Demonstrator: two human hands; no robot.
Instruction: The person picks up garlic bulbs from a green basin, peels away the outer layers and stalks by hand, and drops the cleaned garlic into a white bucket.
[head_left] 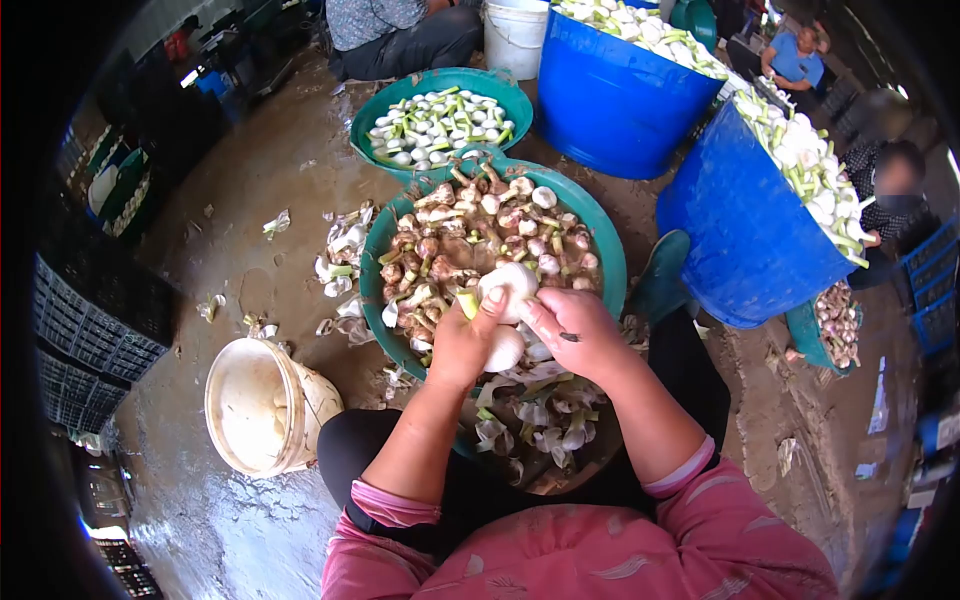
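Note:
Both hands meet over a wide green basin [615, 240] of dirty garlic bulbs with stalks [470, 235]. My left hand [465, 345] is closed around a peeled white garlic bulb [510, 285], whose cut green stalk points up to the left. A second white bulb [503, 350] shows just below, against the same hand's palm side. My right hand [580, 335] pinches the upper bulb's right side with thumb and fingers. A small dark sliver [570, 337] shows at the right hand; I cannot tell what it is. Loose skins [560, 425] lie heaped beneath my wrists.
A white bucket [240, 410] leans at the left. Behind the basin stands a green tub of cleaned garlic [435, 130]. Two blue tubs [620, 95] heaped with garlic stand at the right. Black crates [85, 340] are stacked far left. Other people [395, 35] sit around. Skins litter the wet floor.

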